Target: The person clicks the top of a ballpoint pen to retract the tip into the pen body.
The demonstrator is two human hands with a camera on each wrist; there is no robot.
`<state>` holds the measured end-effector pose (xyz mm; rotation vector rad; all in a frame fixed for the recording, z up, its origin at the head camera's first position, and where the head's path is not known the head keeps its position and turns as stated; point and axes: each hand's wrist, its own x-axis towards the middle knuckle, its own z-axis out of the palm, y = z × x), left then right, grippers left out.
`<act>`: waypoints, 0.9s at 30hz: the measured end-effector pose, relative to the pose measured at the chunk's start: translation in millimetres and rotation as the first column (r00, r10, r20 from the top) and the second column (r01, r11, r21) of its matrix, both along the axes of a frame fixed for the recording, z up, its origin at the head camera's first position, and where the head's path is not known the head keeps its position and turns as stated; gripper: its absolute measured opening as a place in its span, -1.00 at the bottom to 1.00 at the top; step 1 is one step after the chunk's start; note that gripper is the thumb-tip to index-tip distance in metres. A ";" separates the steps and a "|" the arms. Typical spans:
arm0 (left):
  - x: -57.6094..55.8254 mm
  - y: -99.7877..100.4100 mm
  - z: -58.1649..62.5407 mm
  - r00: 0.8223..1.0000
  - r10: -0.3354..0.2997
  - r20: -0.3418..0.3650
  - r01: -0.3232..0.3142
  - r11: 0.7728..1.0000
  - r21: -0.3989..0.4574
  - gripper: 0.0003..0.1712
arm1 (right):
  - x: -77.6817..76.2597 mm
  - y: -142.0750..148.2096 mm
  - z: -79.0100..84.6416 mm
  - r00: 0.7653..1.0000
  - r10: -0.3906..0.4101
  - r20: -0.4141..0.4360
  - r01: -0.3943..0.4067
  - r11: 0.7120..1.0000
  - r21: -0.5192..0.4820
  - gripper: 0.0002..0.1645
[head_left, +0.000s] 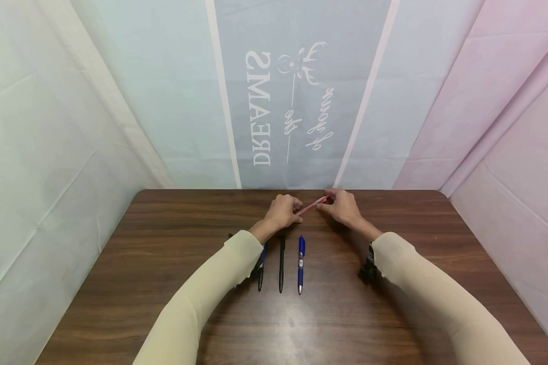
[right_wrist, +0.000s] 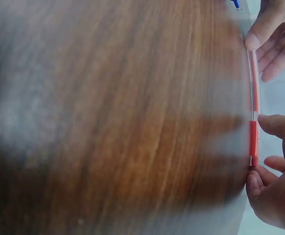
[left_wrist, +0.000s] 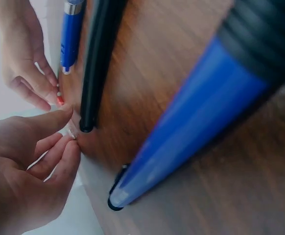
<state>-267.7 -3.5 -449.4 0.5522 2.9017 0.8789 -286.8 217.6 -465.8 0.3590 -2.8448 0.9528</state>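
Near the table's far edge, a red pen with a clear barrel point(head_left: 311, 207) slants between the two hands. My left hand point(head_left: 283, 210) pinches its lower left end between thumb and fingers. At the other end, my right hand point(head_left: 344, 207) holds the red part, the thumb on one side and fingers at the tip, as the right wrist view shows. Nearer than the hands, a blue pen point(head_left: 301, 266) and a black pen point(head_left: 281, 263) lie side by side on the table. A blue-and-black pen point(left_wrist: 191, 122) lies left of them, partly hidden by the left forearm in the head view.
The brown wooden table point(head_left: 164, 243) reaches to a printed cloth backdrop point(head_left: 297, 101) just behind the hands. Pale cloth hangs at both sides. A dark wrist device point(head_left: 368, 267) sits under the right cuff.
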 end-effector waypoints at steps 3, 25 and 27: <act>-2.5 0.4 -1.3 1.000 0.006 -0.010 -0.005 0.999 0.032 -0.60 | 0.3 -1.1 0.9 1.000 -0.009 0.005 0.009 1.000 -0.007 -0.31; 1.6 5.0 -0.3 0.996 0.091 -0.004 -0.090 0.990 0.106 -0.76 | -2.6 -11.5 -0.5 0.990 -0.134 0.045 0.139 0.975 -0.171 -0.47; 3.2 5.4 -0.5 0.995 0.100 0.019 -0.102 0.987 0.123 -0.76 | -2.9 -12.1 0.7 0.988 -0.143 0.060 0.152 0.971 -0.184 -0.48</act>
